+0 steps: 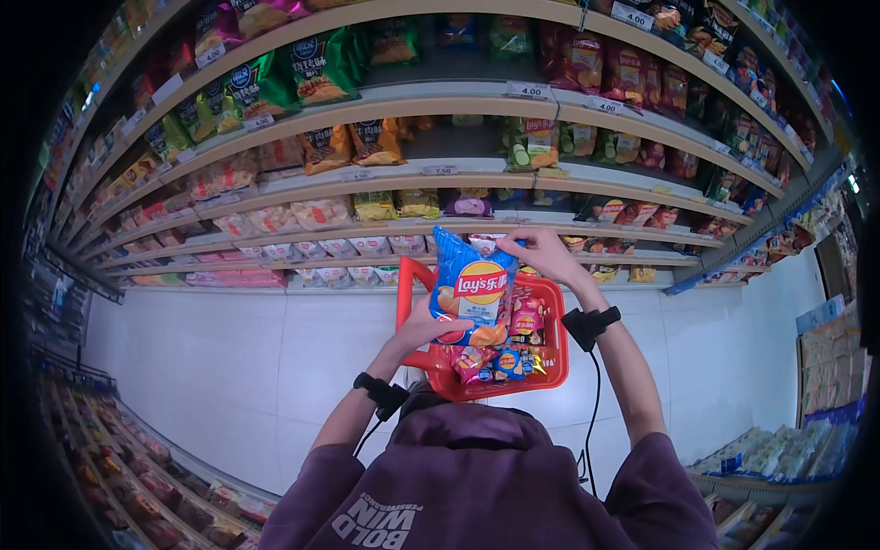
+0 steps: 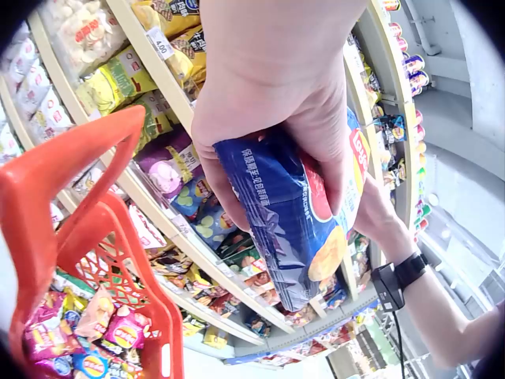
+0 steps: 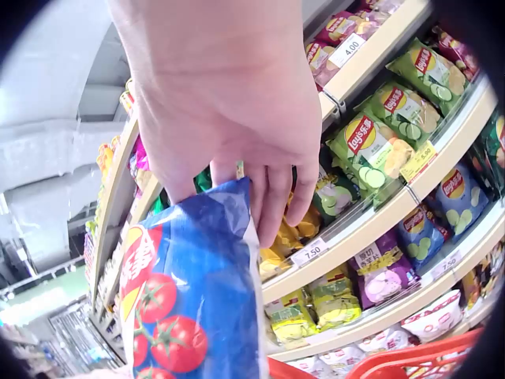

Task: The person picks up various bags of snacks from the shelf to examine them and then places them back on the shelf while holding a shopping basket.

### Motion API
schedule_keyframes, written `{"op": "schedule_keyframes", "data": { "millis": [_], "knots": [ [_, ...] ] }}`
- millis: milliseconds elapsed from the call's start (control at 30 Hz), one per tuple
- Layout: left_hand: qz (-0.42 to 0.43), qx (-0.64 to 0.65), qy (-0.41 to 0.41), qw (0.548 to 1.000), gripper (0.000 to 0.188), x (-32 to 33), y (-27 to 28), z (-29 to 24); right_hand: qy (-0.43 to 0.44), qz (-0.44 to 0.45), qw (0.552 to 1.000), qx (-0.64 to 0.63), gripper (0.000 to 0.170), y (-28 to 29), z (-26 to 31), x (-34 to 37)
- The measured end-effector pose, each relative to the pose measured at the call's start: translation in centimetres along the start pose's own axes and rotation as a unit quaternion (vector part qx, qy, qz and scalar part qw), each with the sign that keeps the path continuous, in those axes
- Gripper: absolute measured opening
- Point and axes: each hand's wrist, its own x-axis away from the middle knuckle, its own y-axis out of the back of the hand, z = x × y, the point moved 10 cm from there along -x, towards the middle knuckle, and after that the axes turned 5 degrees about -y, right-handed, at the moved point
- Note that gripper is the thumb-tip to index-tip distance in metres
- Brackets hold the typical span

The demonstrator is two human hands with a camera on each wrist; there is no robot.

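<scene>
A blue Lay's potato chip bag [image 1: 477, 291] is held upright above a red shopping basket [image 1: 557, 307]. My left hand [image 1: 429, 325] grips its lower left part, thumb lying across the printed front. In the left wrist view, the left hand [image 2: 276, 103] wraps round one end of the bag [image 2: 272, 213]. At its top right corner, my right hand [image 1: 548, 257] pinches the edge with thumb and index finger. Seen from the right wrist, the bag's tomato-printed face [image 3: 197, 292] partly hides the right hand's [image 3: 229, 110] fingertips; its other fingers hang past the edge.
Several small snack packs [image 2: 91, 332] lie inside the basket, whose red handle [image 1: 403, 298] rises at its left. Ahead run curved shelves [image 1: 412, 174] filled with chip bags, with price tags [image 1: 529, 90] along their fronts. White tiled floor [image 1: 229, 353] surrounds the basket.
</scene>
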Motion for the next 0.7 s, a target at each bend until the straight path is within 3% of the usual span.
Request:
{"op": "schedule_keyframes", "data": {
  "millis": [100,133,267,433,567,633,700],
  "knots": [
    [-0.010,-0.032,0.015,0.999,0.067,2.1,0.8,2.1,0.069,0.050,0.995,0.050,0.034,-2.4,0.2,1.2],
    [-0.014,-0.061,0.030,0.998,0.069,2.7,1.2,2.8,0.030,0.084,0.995,0.048,0.032,-3.3,0.6,1.9],
    [-0.018,-0.086,0.048,0.995,0.078,4.5,1.4,5.1,0.087,0.160,0.979,0.092,0.027,-8.1,-1.0,2.8],
    [-0.032,-0.081,0.044,0.995,0.079,5.0,1.9,6.6,0.071,0.167,0.979,0.092,0.023,-9.8,-0.4,2.7],
    [-0.053,-0.056,0.057,0.995,0.074,5.0,1.1,5.6,0.094,0.068,0.987,0.114,0.015,-8.0,0.1,1.2],
    [-0.063,0.009,0.040,0.997,0.071,4.8,0.5,5.2,0.105,-0.101,0.985,0.090,0.013,-5.0,0.5,0.7],
    [-0.057,-0.002,0.032,0.998,0.066,4.6,-0.4,2.9,0.115,-0.143,0.981,0.059,0.011,-4.8,0.7,1.0]
  ]
}}
